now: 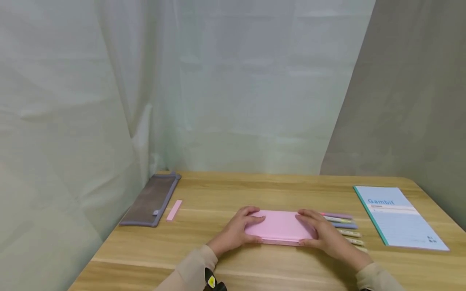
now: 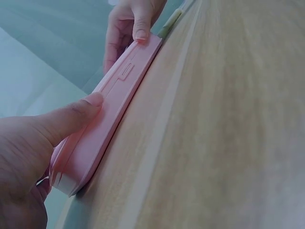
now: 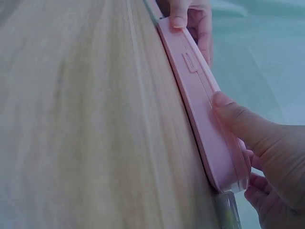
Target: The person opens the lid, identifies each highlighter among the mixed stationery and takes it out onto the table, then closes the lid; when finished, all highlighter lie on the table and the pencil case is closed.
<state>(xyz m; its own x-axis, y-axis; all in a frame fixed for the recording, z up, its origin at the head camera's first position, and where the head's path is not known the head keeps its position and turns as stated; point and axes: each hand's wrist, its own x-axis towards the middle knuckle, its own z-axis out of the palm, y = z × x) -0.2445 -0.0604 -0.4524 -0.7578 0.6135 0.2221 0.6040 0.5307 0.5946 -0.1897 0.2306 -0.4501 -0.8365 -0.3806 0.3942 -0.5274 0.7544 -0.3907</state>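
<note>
A pink pencil case [image 1: 280, 225] lies flat on the wooden table in the head view, its lid down. At its left end my left hand [image 1: 237, 229] grips it, thumb on the front side and fingers over the top. My right hand [image 1: 323, 233] holds the right end in the same way. The front side of the pencil case [image 2: 112, 98], with a small raised latch, shows in the left wrist view. In the right wrist view the right thumb presses near the lid seam of the pencil case [image 3: 198, 95]; the far fingers are partly hidden.
Several pens [image 1: 349, 233] lie in a row just right of the pencil case, partly behind the right hand. Farther right is a notebook [image 1: 397, 222] with a teal spine. On the left lie a grey mesh zip pouch [image 1: 149, 200] and a pink strip [image 1: 174, 210]. Curtains hang behind the table.
</note>
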